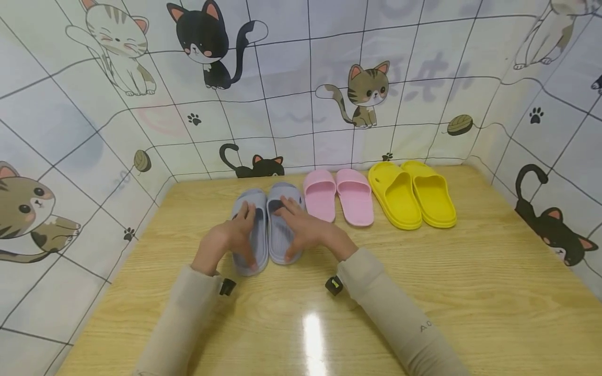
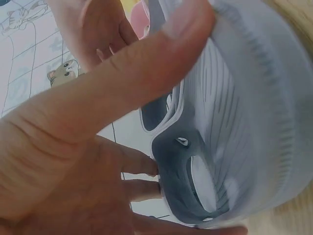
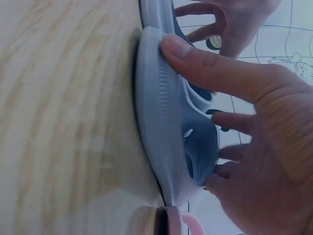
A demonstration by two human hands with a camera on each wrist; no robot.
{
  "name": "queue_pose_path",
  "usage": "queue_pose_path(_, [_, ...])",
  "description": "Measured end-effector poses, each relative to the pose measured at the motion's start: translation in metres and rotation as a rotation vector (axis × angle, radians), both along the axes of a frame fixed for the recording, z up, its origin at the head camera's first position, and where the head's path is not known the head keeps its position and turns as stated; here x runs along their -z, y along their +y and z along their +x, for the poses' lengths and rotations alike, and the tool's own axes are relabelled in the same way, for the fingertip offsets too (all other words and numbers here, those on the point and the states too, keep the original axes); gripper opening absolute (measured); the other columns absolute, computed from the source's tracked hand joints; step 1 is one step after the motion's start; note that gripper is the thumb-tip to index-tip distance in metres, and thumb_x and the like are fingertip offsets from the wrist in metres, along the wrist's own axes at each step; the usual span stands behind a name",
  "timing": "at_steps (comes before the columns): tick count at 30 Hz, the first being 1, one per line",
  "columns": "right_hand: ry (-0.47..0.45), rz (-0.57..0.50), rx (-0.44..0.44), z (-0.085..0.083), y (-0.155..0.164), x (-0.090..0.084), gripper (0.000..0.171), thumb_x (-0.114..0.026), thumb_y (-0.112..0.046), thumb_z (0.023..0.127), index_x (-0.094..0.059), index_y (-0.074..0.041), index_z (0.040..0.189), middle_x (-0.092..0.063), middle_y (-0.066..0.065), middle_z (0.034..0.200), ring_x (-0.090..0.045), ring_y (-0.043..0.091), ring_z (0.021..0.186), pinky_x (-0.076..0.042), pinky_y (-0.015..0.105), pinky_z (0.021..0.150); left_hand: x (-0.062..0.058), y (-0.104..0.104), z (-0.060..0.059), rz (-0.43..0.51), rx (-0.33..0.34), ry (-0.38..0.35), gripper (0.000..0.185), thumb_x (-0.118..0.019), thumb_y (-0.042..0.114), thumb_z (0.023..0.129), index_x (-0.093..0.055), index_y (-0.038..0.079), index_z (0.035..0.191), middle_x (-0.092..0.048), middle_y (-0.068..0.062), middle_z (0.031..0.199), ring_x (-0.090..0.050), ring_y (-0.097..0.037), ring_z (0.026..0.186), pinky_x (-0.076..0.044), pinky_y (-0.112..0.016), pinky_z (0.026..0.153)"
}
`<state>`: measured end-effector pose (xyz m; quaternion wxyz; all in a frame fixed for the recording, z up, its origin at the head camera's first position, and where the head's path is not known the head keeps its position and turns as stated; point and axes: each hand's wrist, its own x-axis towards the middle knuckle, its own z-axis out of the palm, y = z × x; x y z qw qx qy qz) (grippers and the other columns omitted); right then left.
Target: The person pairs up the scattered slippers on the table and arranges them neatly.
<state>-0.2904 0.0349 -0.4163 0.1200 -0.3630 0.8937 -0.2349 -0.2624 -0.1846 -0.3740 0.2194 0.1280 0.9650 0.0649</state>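
Note:
A pair of grey slippers stands side by side on the wooden table, toes toward the back wall. My left hand [image 1: 232,236] is spread lengthwise over the left grey slipper [image 1: 259,237]. Its thumb lies at the heel rim and its fingers reach the strap, as the left wrist view shows. Over the right grey slipper [image 1: 278,237], my right hand [image 1: 308,230] spreads the same way. In the right wrist view, that thumb touches the ridged heel edge [image 3: 164,63], while the fairly straight fingers [image 3: 232,122] lie at the strap.
Pink slippers [image 1: 356,203] stand just right of the grey pair, close beside it. Farther right are yellow clogs [image 1: 397,201]. A cat-patterned tiled wall covering [image 1: 291,104] rises behind and on both sides of the wooden table [image 1: 263,324].

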Motion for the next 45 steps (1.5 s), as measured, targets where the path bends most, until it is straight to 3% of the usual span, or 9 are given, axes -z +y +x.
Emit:
queue_pose_path(6, [0.043, -0.051, 0.046, -0.001, -0.001, 0.001, 0.095, -0.098, -0.027, 0.067, -0.039, -0.009, 0.140, -0.009, 0.025, 0.169, -0.029, 0.040, 0.154, -0.036, 0.047, 0.124, 0.000, -0.005, -0.007, 0.038, -0.007, 0.001, 0.153, -0.099, 0.039, 0.064, 0.011, 0.001, 0.163, 0.018, -0.030, 0.169, -0.021, -0.055, 0.153, -0.032, -0.062, 0.122])
queue_pose_path(14, [0.082, 0.015, 0.092, -0.002, 0.001, 0.002, 0.087, -0.097, -0.034, 0.068, -0.047, -0.013, 0.137, -0.012, 0.016, 0.174, -0.015, 0.032, 0.162, -0.032, 0.049, 0.125, 0.004, -0.010, -0.011, 0.057, -0.005, 0.010, 0.153, -0.099, 0.039, 0.064, 0.011, 0.001, 0.163, 0.018, -0.031, 0.168, -0.026, -0.053, 0.152, -0.035, -0.060, 0.121])
queue_pose_path(20, [0.067, -0.012, 0.091, -0.003, 0.001, 0.002, 0.088, -0.097, -0.032, 0.069, -0.047, -0.011, 0.139, -0.010, 0.018, 0.174, -0.010, 0.032, 0.162, -0.025, 0.046, 0.129, 0.007, -0.014, -0.014, 0.079, 0.000, 0.033, 0.152, -0.099, 0.039, 0.065, 0.010, 0.001, 0.164, 0.016, -0.032, 0.169, -0.027, -0.053, 0.152, -0.036, -0.060, 0.120])
queue_pose_path(38, [0.078, -0.093, 0.154, -0.004, 0.003, 0.003, 0.083, -0.097, -0.022, 0.068, -0.050, -0.007, 0.135, -0.017, 0.027, 0.169, -0.020, 0.038, 0.159, -0.027, 0.046, 0.128, 0.013, -0.020, -0.024, 0.183, -0.045, 0.056, 0.149, -0.097, 0.039, 0.067, 0.011, 0.010, 0.165, 0.017, -0.029, 0.169, -0.023, -0.055, 0.153, -0.032, -0.063, 0.121])
queue_pose_path(45, [0.064, -0.095, 0.189, -0.004, 0.001, 0.006, 0.082, -0.097, -0.022, 0.069, -0.049, -0.011, 0.135, -0.015, 0.027, 0.170, -0.022, 0.042, 0.158, -0.031, 0.048, 0.126, 0.019, -0.026, -0.028, 0.223, -0.043, 0.082, 0.147, -0.097, 0.039, 0.069, 0.010, 0.007, 0.165, 0.017, -0.030, 0.169, -0.022, -0.055, 0.153, -0.031, -0.063, 0.122])
